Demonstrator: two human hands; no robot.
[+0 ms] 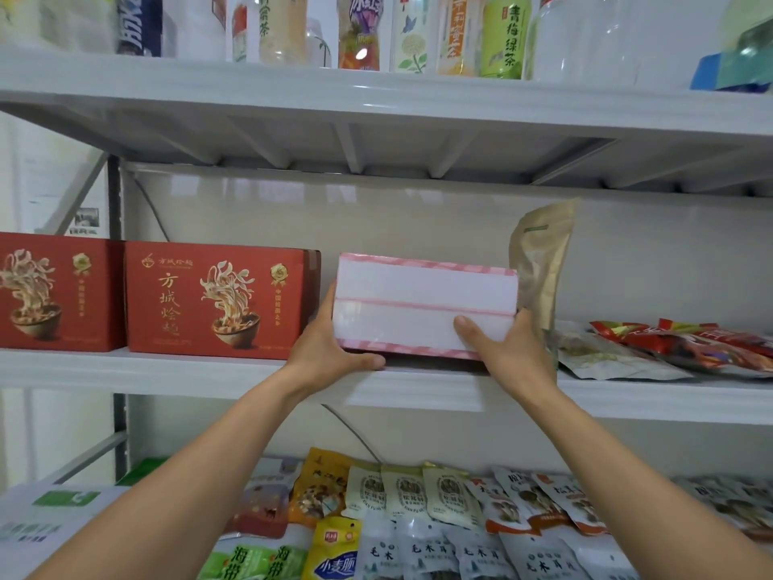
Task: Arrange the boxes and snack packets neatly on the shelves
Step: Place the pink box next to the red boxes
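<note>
A white box with pink striped edges (422, 290) stands at the front of the middle shelf (167, 372). My left hand (330, 349) grips its left end, thumb under the lower edge. My right hand (510, 353) grips its right end, thumb across the front face. Two red noodle boxes (217, 299) stand side by side to the left of it. A tan stand-up pouch (539, 261) leans upright just behind its right end. Flat snack packets (669, 349) lie in a loose pile at the right of the same shelf.
The upper shelf (376, 102) holds a row of drink bottles (502, 35). The lower shelf carries several overlapping snack packets (439, 517) and a white and green box (50, 521) at the left. A thin cable (355, 433) runs down the back panel.
</note>
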